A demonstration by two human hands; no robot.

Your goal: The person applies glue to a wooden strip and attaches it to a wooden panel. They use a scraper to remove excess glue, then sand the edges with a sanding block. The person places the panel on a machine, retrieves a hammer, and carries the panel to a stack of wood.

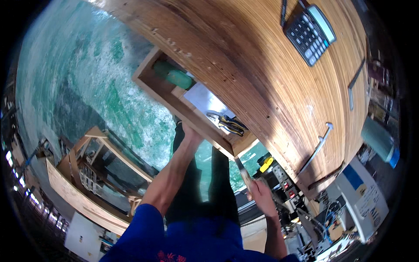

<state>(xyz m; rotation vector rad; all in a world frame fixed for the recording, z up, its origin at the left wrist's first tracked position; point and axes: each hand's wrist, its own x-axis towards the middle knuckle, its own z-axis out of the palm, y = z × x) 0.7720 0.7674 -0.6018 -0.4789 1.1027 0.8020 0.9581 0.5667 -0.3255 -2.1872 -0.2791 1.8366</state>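
Observation:
A shallow wooden drawer (187, 113) juts out from under the wooden tabletop. In it lie a green cylinder (173, 75), a white sheet (203, 98) and pliers (229, 124) with yellow-and-black handles. My left hand (190, 133) is at the drawer's front board; the board hides its fingers. My right hand (261, 192) is closed round a narrow, flat tool (243, 171) with a shiny face. The tool's far end is at the drawer's near right corner; I cannot tell whether they touch.
On the tabletop (244, 65) lie a calculator (309, 35), a silver bent-ended tool (316, 148) and a dark L-shaped bar (355, 85). A wooden frame (96, 174) stands on the green floor at left. Yellow and black tools (266, 164) and cables crowd the right below the table.

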